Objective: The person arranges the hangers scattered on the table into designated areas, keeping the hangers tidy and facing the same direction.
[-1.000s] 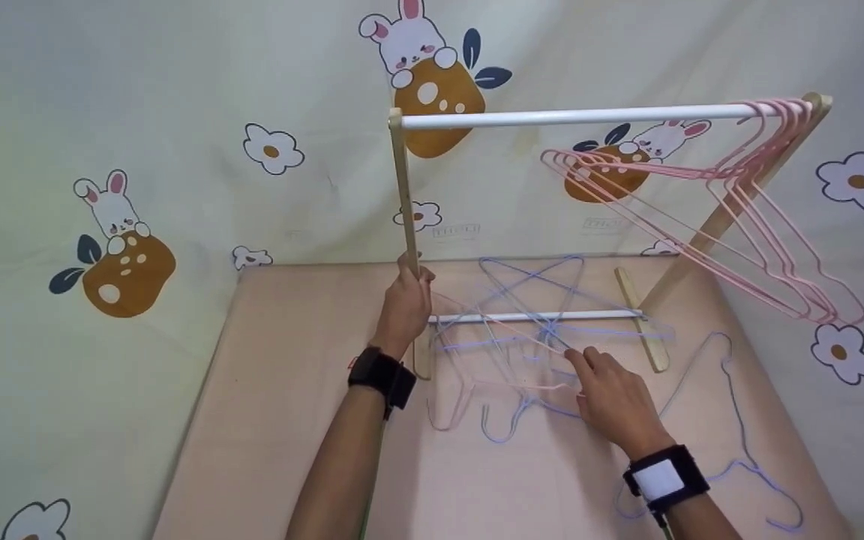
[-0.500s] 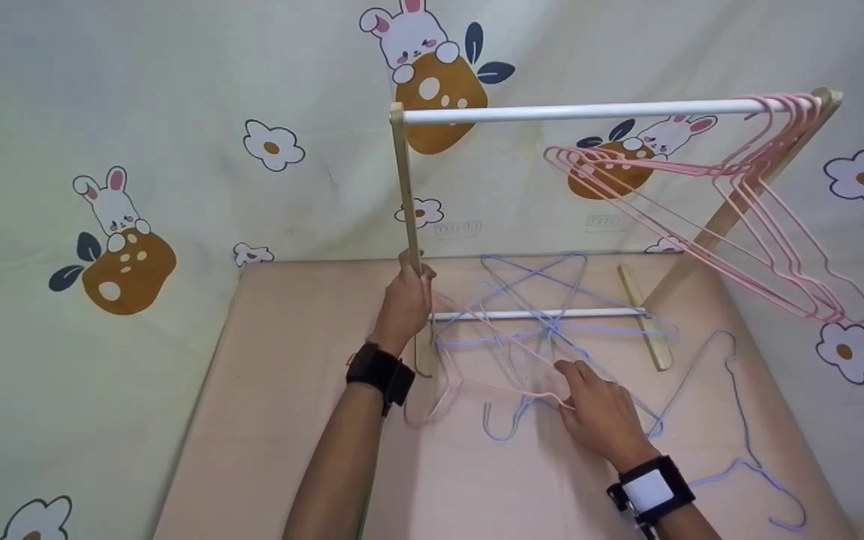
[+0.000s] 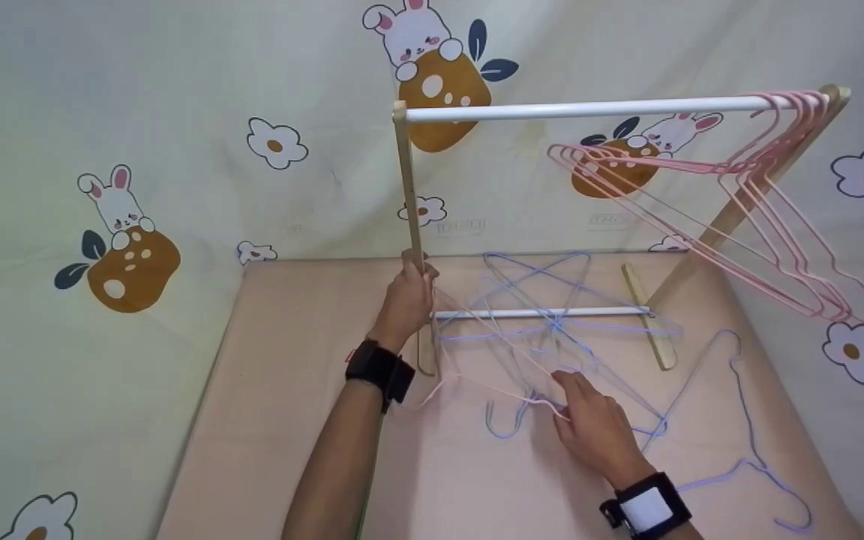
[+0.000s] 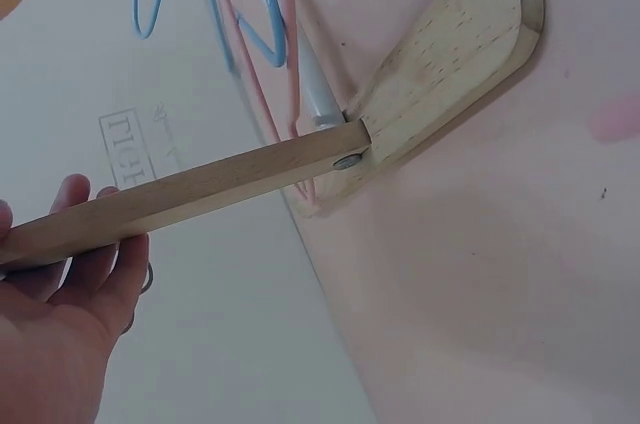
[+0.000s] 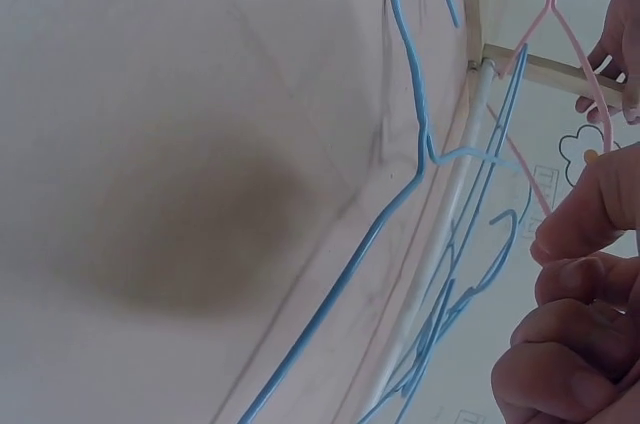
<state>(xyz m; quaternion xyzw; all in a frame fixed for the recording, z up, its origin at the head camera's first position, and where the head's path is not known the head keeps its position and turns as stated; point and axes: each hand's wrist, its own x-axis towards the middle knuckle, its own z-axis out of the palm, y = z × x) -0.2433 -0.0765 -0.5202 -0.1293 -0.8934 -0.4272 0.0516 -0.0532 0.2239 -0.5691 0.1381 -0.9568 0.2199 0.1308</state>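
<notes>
My left hand [image 3: 402,304] grips the wooden left post [image 3: 409,180] of a clothes rack, low down near its foot. In the left wrist view, the fingers curl around that post [image 4: 200,189]. My right hand [image 3: 593,424] pinches a pink wire hanger [image 3: 503,392] by one end, holding it slantwise in front of the rack. Its hook end points left, near my left wrist. Behind and below it, several blue wire hangers [image 3: 619,326] lie tangled around the lower white rod [image 3: 529,313]. Another blue hanger [image 3: 751,424] lies to the right of my right hand.
Several pink hangers [image 3: 758,176] hang bunched at the right end of the white top rod [image 3: 574,111]. The rack's right foot [image 3: 651,322] rests on the peach-coloured surface [image 3: 289,375]. A patterned cloth wall [image 3: 192,90] stands close behind and at the sides.
My right hand has come down and a little left with the pink hanger, whose hook end has shifted left towards my left wrist. My left hand keeps its grip on the post.
</notes>
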